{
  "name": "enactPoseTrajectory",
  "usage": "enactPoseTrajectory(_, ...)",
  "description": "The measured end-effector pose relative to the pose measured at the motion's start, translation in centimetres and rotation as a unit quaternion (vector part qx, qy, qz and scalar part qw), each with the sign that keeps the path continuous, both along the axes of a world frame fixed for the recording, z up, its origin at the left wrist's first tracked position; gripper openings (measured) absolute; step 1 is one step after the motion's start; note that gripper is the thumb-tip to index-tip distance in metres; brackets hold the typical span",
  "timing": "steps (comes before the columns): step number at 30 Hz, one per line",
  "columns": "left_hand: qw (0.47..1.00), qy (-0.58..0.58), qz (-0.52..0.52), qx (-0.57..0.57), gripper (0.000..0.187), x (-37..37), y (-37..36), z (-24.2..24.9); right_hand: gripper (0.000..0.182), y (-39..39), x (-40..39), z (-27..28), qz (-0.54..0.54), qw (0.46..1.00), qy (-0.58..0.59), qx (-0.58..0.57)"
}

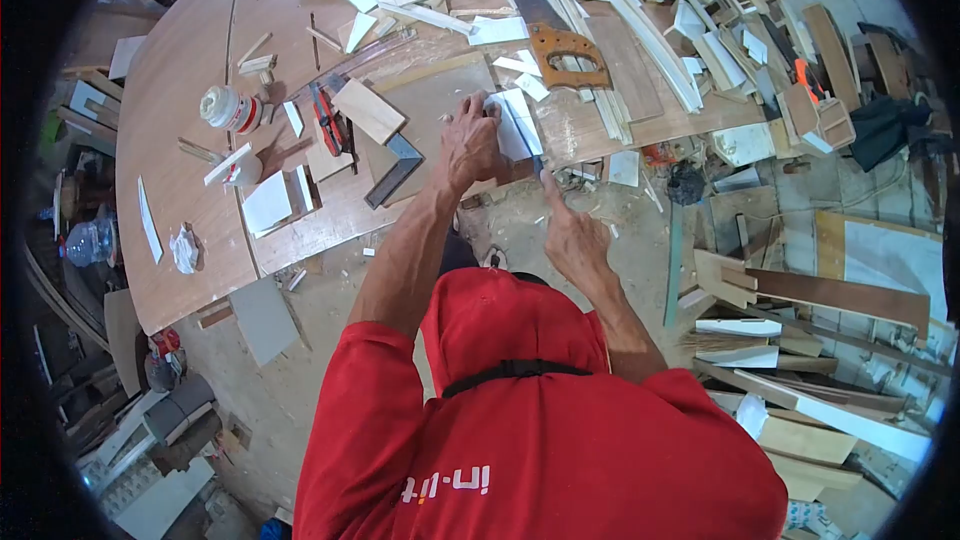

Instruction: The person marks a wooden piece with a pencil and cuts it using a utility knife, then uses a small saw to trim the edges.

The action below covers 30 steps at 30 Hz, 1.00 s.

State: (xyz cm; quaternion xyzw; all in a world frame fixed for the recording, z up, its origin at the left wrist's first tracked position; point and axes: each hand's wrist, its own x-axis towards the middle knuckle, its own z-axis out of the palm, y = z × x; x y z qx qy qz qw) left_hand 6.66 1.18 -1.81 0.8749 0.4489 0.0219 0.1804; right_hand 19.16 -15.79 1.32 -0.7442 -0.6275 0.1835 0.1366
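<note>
My left hand (470, 145) presses a small white-faced board (514, 125) onto the front edge of the wooden table, its fingers bent over the board's left side. A slim blue tool (538, 162) lies along the board's right edge; its exact kind is too small to make out. My right hand (578, 245) is closed at the near end of this tool, with the index finger stretched along it. Left of my left hand lie a try square (397, 172), a pale wood block (368, 110) and red-and-black pliers (328, 122). Beyond the board rests a handsaw (568, 58) with a wooden handle.
An open white jar (222, 108) and a small cup (240, 168) holding sticks stand on the left of the table (185, 230). Long white strips (625, 20) lie at the back right. Offcuts (740, 50) pile up on the right, and stacked boards (840, 300) lie lower right.
</note>
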Motion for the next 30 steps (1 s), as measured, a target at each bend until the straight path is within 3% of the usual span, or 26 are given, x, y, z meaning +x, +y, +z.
enactPoseTrajectory(5,1.000,-0.001,-0.002,0.008,0.082,-0.1,-0.3,0.1,0.075,1.2,-0.3,-1.1,-0.007,0.999,0.031,0.012)
enactPoseTrajectory(8,1.000,0.016,0.002,-0.016,0.082,-0.1,-0.1,0.1,0.075,-0.2,-0.3,0.1,-0.012,0.999,0.007,-0.047)
enactPoseTrajectory(14,1.000,-0.004,0.003,0.016,0.085,-0.1,-0.1,-1.6,0.073,0.9,-0.3,-1.1,-0.010,1.000,-0.005,0.022)
enactPoseTrajectory(17,1.000,0.017,-0.003,0.009,0.085,-0.3,-0.4,-0.5,0.072,-0.2,-0.4,0.3,-0.018,0.998,0.002,-0.060)
enactPoseTrajectory(19,0.999,0.014,0.001,-0.028,0.084,0.0,-0.6,1.2,0.072,1.5,0.0,-0.5,-0.012,1.000,0.012,-0.002)
enactPoseTrajectory(25,1.000,0.001,0.007,-0.005,0.082,-0.1,-0.6,0.3,0.073,0.1,-0.3,1.0,-0.010,0.999,0.007,-0.050)
enactPoseTrajectory(28,0.999,-0.019,0.009,-0.031,0.077,-0.1,-0.6,0.8,0.072,1.9,-0.7,-1.2,0.000,0.999,0.000,0.034)
enactPoseTrajectory(30,1.000,-0.011,-0.001,-0.009,0.075,-0.2,-0.7,0.4,0.072,-0.2,-0.6,0.0,-0.007,1.000,-0.005,0.001)
